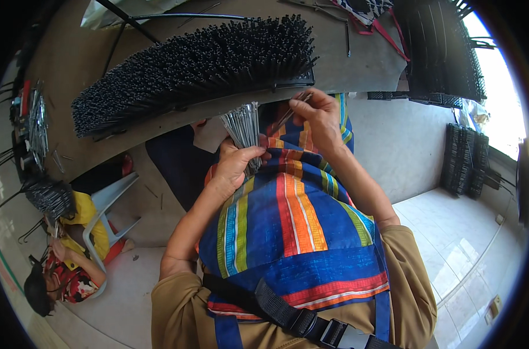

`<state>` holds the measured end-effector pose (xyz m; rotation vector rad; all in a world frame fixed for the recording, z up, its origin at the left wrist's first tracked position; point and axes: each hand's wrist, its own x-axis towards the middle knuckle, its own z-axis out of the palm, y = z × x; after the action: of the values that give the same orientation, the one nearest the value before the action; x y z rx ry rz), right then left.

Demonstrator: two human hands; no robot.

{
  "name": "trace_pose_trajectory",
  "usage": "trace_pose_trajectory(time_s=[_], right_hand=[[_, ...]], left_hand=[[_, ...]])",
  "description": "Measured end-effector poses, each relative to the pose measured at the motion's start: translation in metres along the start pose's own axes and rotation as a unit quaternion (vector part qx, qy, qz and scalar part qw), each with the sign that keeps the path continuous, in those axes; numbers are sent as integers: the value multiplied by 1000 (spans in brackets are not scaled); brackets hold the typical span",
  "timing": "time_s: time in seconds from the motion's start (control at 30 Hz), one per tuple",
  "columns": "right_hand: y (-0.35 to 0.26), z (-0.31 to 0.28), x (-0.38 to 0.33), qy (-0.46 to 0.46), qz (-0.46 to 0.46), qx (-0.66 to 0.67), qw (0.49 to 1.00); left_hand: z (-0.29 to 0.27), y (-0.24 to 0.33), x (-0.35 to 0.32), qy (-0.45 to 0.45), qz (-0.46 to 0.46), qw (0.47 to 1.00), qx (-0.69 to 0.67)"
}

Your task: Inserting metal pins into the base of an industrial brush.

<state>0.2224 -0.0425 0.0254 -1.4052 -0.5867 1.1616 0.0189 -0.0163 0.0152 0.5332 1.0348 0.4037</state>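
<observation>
A thick bundle of thin silver metal rods [244,125] stands upright in my left hand [232,166], whose fingers are wrapped round its lower part, in front of my striped apron [302,215]. To the right of it, my right hand [323,119] pinches a few thin rods [285,119] between thumb and fingers; they slant down toward the bundle, apart from it. Just beyond both hands, a long rack packed with upright dark rods [200,67] sits at the near edge of the table [363,70].
Loose silver rods [38,125] lie at the table's left end. A seated person [78,262] works at the left beside a pale plastic chair [98,215]. Black mesh racks [444,46] stand at the far right, with more black racks [465,157] on the floor below.
</observation>
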Motion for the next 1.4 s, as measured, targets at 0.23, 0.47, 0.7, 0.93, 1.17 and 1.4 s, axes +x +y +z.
trace_pose_trajectory(time_s=[0.23,0.47,0.7,0.93,1.17,1.4], right_hand=[[-18,22,33,69,-262,-87,959],[-13,25,42,53,-303,-149,940],[-21,42,46,81,-349,-371,857],[-29,52,50,87,-378,-380,840],[-34,48,51,11,-417,-498,761],[-32,36,20,-42,-220,-309,924]], left_hand=[[8,7,0,-5,56,998,-16],[-2,0,13,2,32,998,-50],[-2,2,16,6,33,997,-68],[-1,5,14,-3,46,996,-77],[-2,9,14,-22,23,994,-107],[2,15,6,-92,41,989,-109]])
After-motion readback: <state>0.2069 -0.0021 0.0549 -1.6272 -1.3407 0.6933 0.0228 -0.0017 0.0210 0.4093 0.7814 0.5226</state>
